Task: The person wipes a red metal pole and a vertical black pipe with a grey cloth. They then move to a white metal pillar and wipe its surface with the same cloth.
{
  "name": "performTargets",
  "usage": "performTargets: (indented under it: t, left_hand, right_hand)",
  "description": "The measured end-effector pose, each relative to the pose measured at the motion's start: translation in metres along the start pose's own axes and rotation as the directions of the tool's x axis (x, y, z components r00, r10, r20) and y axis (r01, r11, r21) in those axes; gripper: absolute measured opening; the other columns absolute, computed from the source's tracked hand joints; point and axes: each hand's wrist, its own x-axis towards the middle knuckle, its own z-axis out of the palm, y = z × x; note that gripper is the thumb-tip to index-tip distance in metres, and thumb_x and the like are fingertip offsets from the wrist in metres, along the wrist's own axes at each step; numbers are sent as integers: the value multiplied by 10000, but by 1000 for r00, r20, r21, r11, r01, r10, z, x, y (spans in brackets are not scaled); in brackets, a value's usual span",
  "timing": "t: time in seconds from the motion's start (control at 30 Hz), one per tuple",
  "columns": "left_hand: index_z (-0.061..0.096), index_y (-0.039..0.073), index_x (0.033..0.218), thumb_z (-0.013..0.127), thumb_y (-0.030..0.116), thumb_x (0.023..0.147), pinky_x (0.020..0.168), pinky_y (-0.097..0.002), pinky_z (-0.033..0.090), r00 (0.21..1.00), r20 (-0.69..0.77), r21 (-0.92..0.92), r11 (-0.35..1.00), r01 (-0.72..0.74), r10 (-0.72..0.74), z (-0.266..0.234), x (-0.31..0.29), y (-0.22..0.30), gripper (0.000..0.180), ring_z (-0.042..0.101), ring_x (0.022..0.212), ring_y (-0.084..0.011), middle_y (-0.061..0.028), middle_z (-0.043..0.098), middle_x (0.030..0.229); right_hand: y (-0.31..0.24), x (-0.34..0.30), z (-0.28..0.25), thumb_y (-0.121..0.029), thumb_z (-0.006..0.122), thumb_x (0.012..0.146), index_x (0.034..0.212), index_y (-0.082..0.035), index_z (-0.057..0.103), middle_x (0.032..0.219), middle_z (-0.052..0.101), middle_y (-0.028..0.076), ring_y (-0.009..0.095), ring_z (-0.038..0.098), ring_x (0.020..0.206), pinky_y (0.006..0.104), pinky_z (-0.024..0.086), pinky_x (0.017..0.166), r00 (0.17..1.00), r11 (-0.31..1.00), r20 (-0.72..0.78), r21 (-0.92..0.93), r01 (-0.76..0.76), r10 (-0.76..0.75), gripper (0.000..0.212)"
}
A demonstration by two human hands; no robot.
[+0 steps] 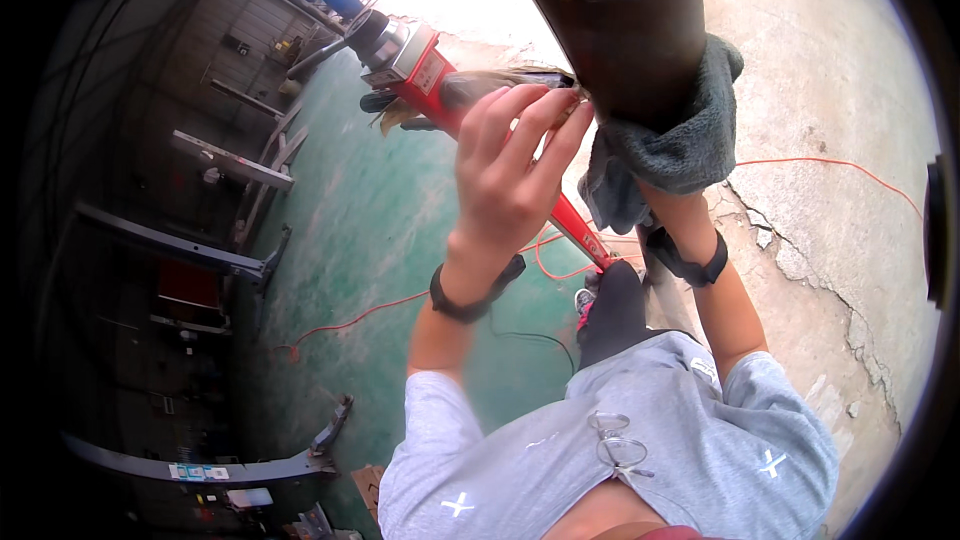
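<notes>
A thick dark pipe (640, 50) slants down from the top edge, with a pale patch near its upper end. A grey towel (690, 145) is wrapped about its lower end. My right hand reaches up into this towel and holds it against the pipe; the towel hides its fingers. Beside the pipe, my left hand (515, 155) is raised with curved fingers, their tips drawn together at the pipe's edge. Whatever they pinch is too small to make out. Just behind that hand stands a red jack-like tool (425, 80) with a round metal head and a long red bar.
An orange hose (365, 310) winds over the green floor (350, 210). On the right, the concrete (800, 70) has a long crack (845, 300) with loose chips. Grey lift arms (180, 240) jut out at the left. A blue barrel (343, 2) stands far off.
</notes>
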Motion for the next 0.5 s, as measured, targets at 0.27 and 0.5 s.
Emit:
performTargets:
  t: [0.27,0.5]
  left_hand:
    - [589,6,720,620,23,584,697,-330,447,999,13,23,999,-37,37,8,-18,-3,141,555,819,-222,-68,584,876]
    - [552,23,673,588,47,567,756,-348,461,982,47,-25,983,-181,182,16,3,-9,114,540,872,-222,-70,571,855]
  right_hand:
    - [-4,-4,2,-109,700,706,1058,6,549,970,585,136,215,583,853,320,465,717,935,906,136,234,-353,329,400]
    - [-13,10,-3,-124,709,705,1088,8,540,1032,570,154,241,566,933,326,449,792,954,931,41,209,-299,297,439]
